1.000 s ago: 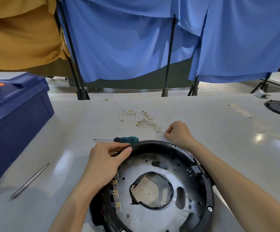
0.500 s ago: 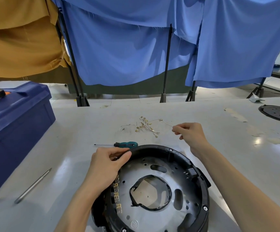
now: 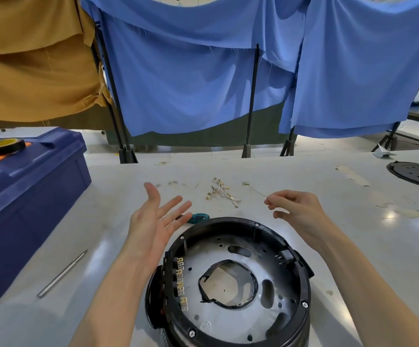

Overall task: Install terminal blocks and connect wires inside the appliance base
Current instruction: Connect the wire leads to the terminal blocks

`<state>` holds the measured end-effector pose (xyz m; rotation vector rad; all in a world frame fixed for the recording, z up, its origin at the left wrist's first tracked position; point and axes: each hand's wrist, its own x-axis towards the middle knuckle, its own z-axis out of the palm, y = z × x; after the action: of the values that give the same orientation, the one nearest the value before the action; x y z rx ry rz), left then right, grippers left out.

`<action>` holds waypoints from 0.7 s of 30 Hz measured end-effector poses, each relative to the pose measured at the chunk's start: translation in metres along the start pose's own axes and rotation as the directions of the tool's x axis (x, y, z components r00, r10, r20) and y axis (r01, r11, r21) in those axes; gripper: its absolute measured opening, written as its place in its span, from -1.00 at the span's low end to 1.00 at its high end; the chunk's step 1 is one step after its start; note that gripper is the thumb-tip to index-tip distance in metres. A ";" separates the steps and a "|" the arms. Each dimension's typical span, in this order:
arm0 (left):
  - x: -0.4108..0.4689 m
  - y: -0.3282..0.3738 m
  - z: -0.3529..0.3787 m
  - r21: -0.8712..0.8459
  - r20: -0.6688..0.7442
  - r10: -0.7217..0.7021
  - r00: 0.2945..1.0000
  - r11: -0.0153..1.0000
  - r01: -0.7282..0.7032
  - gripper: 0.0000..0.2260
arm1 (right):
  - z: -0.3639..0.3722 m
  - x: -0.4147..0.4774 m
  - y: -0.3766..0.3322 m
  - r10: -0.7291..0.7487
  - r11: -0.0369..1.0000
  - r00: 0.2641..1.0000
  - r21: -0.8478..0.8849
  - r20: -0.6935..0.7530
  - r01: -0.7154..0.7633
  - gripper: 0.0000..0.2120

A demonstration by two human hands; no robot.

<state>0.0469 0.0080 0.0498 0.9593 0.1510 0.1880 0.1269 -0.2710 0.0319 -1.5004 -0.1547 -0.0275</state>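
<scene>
A pale grey table (image 3: 353, 246) carries a blue toolbox (image 3: 28, 209) at the left edge, with a thin metal rod (image 3: 61, 274) just beside it. The round black base (image 3: 228, 220) sits near the front. Behind it lie a teal-handled screwdriver (image 3: 199, 217) and a small tangle of wires (image 3: 222, 194). A black disc (image 3: 416, 174) lies far right.

The appliance base (image 3: 231, 220) has a matt black plastic ring around a grey metal plate (image 3: 218, 319), with brassy metal terminals (image 3: 179, 274). The desk (image 3: 353, 234) is smooth, glossy and scuffed. The toolbox (image 3: 28, 201) is blue plastic, the curtains (image 3: 190, 83) are blue cloth, and the wire (image 3: 256, 190) is fine and metallic.
</scene>
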 end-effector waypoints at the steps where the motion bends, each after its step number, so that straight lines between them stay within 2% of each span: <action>1: -0.001 0.000 0.000 -0.022 0.007 -0.001 1.000 1.000 0.002 -0.38 | -0.002 -0.003 0.001 0.005 1.000 1.000 -0.004 0.013 -0.005 -0.93; 5: -0.007 -0.002 0.000 0.065 0.010 0.051 0.999 0.997 -0.052 -0.72 | -0.009 -0.008 0.001 0.033 0.999 0.999 0.018 0.010 -0.033 -0.94; 9: -0.013 -0.001 0.005 0.094 0.061 0.070 0.996 0.993 -0.076 -0.68 | -0.012 -0.010 0.000 0.038 0.999 0.998 0.011 0.039 -0.039 -0.95; 16: -0.013 0.004 0.003 0.059 0.102 0.082 0.991 0.994 -0.088 -0.55 | -0.006 -0.011 0.000 0.077 0.991 0.995 -0.119 0.070 -0.068 -0.94; 21: -0.017 -0.002 0.004 0.182 0.187 0.125 0.974 0.970 -0.160 -0.68 | -0.006 -0.010 0.002 0.112 0.967 0.992 -0.237 0.050 -0.097 -0.95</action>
<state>0.0316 -0.0001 0.0507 1.1797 -0.0624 0.2240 0.1179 -0.2778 0.0288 -1.7447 -0.1254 0.0889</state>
